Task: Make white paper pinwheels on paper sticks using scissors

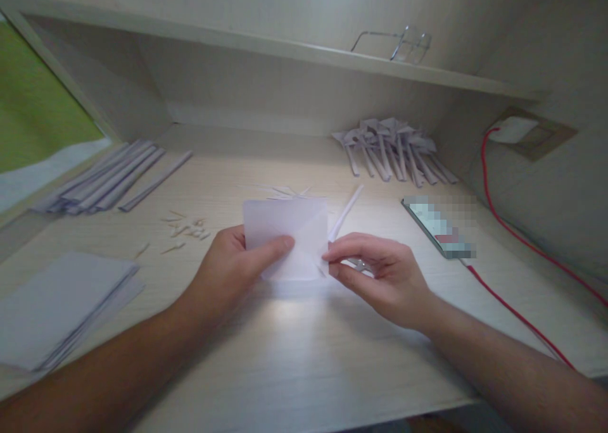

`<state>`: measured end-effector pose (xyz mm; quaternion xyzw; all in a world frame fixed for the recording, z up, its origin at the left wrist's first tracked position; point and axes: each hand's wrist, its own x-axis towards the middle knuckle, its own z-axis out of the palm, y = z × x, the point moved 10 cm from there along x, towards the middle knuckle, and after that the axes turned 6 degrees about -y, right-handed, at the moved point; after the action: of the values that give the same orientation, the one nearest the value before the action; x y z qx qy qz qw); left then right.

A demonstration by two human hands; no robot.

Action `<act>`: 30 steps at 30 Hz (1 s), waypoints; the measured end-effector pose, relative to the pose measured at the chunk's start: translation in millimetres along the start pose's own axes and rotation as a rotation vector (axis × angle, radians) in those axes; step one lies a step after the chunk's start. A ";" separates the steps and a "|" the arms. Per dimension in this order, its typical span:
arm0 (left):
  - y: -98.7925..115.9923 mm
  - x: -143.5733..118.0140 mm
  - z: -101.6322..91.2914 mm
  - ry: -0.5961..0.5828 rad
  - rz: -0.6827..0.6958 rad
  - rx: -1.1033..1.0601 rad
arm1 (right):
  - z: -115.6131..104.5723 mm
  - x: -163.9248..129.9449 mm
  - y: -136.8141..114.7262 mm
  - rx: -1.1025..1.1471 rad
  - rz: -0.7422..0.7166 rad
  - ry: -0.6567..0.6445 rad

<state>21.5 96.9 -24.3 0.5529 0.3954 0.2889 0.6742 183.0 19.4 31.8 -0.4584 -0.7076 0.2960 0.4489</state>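
A white, roughly square piece of paper (285,221) is held up over the middle of the desk. My left hand (247,252) grips its left side, thumb flat on the front and fingers hidden behind. With thumb and forefinger, my right hand (375,271) pinches the lower right corner, where the paper looks slightly bent or cut. Behind the right hand lies a thin white paper strip or stick (349,211). A shiny metal object (360,265), partly covered by my right fingers, cannot be made out fully. Thin paper slivers (285,192) show just beyond the sheet.
Rolled paper tubes (109,176) lie at the left, near cotton swab pieces (187,227) and a stack of paper sheets (66,306). Paper pinwheels on sticks (394,148) are piled at the back right. A phone (437,227) with a red cable (517,316) lies right, below a shelf (285,53).
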 end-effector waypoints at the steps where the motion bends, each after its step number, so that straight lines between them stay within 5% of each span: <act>1: 0.7 0.1 0.5 -0.007 0.006 0.000 | 1.0 0.4 -0.8 -0.007 -0.005 -0.011; 12: -0.3 -0.2 3.7 -0.024 -0.005 0.023 | 7.8 0.9 -1.3 -0.032 0.005 -0.090; 30: 6.6 -5.1 6.4 0.017 0.003 0.106 | 5.7 -4.4 18.3 0.031 0.138 -0.037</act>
<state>24.6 90.9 -16.3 0.5860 0.4149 0.2733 0.6401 185.6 22.8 12.7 -0.4937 -0.6779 0.3454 0.4212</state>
